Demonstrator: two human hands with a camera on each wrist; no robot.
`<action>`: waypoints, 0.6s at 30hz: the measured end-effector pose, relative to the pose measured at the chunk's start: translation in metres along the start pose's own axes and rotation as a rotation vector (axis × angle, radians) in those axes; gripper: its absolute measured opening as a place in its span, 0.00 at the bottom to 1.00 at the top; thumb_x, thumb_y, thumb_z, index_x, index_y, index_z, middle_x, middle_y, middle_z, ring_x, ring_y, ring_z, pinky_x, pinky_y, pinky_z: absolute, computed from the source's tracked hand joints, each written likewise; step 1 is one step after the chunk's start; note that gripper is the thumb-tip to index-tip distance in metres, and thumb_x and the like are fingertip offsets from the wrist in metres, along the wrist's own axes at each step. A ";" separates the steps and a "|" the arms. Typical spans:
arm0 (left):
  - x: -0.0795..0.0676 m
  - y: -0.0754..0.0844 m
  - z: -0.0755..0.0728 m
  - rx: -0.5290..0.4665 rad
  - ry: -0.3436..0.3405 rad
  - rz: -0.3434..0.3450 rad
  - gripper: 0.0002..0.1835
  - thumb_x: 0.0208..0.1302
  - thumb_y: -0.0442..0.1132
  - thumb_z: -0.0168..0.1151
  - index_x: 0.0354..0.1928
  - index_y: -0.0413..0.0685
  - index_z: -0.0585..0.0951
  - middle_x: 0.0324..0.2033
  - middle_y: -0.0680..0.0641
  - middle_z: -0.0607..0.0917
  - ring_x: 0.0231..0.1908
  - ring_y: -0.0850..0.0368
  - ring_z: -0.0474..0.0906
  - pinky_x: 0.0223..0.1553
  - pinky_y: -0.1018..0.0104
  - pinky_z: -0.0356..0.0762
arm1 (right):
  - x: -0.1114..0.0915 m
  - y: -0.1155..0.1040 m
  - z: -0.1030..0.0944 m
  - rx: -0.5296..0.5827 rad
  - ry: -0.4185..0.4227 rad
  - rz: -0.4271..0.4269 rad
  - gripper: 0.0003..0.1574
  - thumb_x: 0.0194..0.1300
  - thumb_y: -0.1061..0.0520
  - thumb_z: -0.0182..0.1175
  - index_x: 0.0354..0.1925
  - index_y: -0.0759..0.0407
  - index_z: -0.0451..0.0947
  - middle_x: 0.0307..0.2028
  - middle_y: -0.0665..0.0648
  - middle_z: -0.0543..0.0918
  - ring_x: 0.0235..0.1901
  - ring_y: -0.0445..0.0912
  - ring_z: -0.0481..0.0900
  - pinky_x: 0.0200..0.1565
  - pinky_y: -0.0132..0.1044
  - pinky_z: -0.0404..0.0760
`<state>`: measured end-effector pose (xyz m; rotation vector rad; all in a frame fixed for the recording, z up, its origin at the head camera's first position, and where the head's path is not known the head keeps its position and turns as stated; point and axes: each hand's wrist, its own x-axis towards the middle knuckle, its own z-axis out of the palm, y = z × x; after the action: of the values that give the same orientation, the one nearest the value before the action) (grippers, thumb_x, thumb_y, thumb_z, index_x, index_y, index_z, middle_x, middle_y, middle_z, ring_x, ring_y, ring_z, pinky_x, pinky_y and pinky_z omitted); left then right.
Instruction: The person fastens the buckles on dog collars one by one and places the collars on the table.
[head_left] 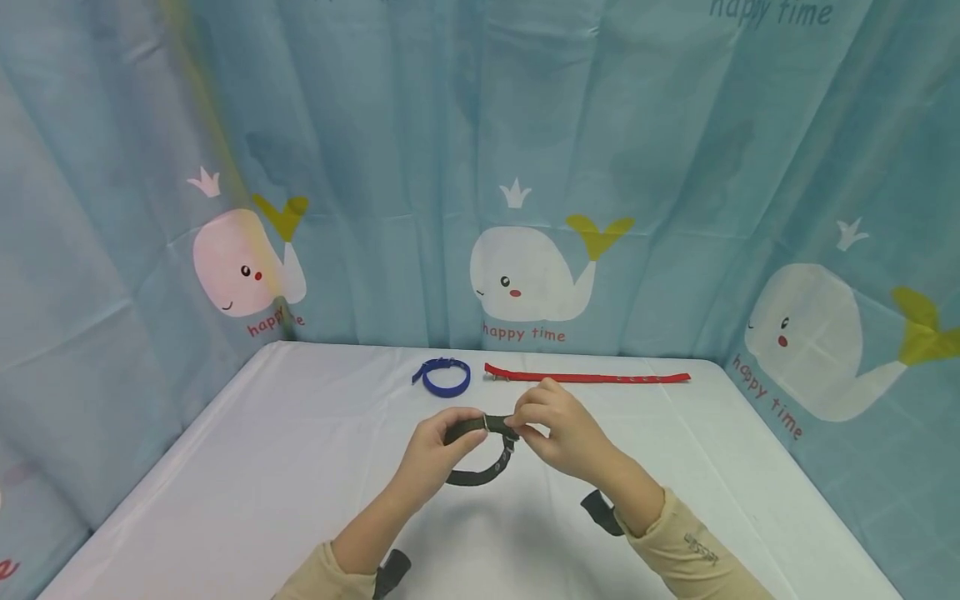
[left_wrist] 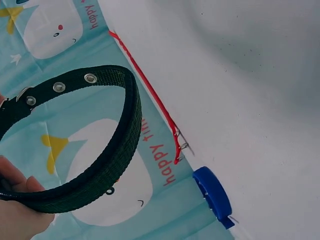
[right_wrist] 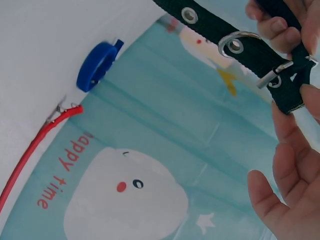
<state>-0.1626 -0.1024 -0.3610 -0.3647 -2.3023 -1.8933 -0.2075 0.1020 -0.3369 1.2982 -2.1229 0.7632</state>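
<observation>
A dark green collar (head_left: 476, 477) with metal eyelets is bent into a loop and held up above the white table. My left hand (head_left: 438, 454) grips the loop's left side, thumb in front and fingers behind. Near the buckle, my right hand (head_left: 558, 429) pinches the strap's end between thumb and fingertips. In the right wrist view the metal buckle (right_wrist: 274, 75) and D-ring (right_wrist: 239, 41) show, with the strap end at the right fingers (right_wrist: 292, 135). The left wrist view shows the collar's band (left_wrist: 132, 115) curving out from the left hand.
At the table's back lies a blue collar (head_left: 447, 392) coiled in a ring. Beside it a red collar (head_left: 585, 377) is stretched out straight. A whale-print curtain (head_left: 405, 208) hangs behind the white table (head_left: 247, 467). Black straps (head_left: 602, 512) sit by the wrists.
</observation>
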 end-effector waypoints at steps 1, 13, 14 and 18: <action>0.000 0.000 0.000 0.001 0.002 -0.002 0.12 0.64 0.35 0.64 0.47 0.37 0.81 0.40 0.45 0.85 0.41 0.53 0.79 0.43 0.66 0.76 | 0.000 0.000 0.000 0.000 -0.004 0.001 0.14 0.46 0.75 0.69 0.27 0.58 0.85 0.28 0.49 0.81 0.34 0.44 0.72 0.34 0.35 0.74; -0.002 0.000 -0.004 -0.020 0.060 -0.051 0.14 0.65 0.37 0.63 0.50 0.38 0.80 0.41 0.45 0.85 0.44 0.51 0.80 0.49 0.53 0.76 | 0.001 -0.002 0.007 0.117 0.010 0.099 0.16 0.51 0.73 0.70 0.40 0.61 0.85 0.36 0.52 0.85 0.41 0.47 0.77 0.41 0.39 0.78; -0.001 0.000 -0.005 -0.023 0.063 -0.063 0.14 0.65 0.37 0.63 0.50 0.38 0.80 0.41 0.46 0.85 0.44 0.51 0.80 0.49 0.52 0.76 | 0.001 -0.002 0.008 0.138 0.016 0.120 0.17 0.52 0.73 0.69 0.41 0.62 0.84 0.37 0.53 0.85 0.42 0.48 0.78 0.42 0.40 0.79; -0.001 -0.001 -0.007 -0.043 0.068 -0.087 0.14 0.65 0.37 0.63 0.50 0.39 0.80 0.40 0.47 0.85 0.45 0.52 0.80 0.50 0.50 0.75 | -0.003 -0.001 0.013 0.196 0.060 0.185 0.15 0.53 0.72 0.68 0.42 0.64 0.84 0.38 0.55 0.86 0.42 0.49 0.81 0.42 0.41 0.81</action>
<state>-0.1625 -0.1093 -0.3603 -0.2054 -2.2722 -1.9655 -0.2074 0.0944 -0.3472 1.1693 -2.1844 1.0981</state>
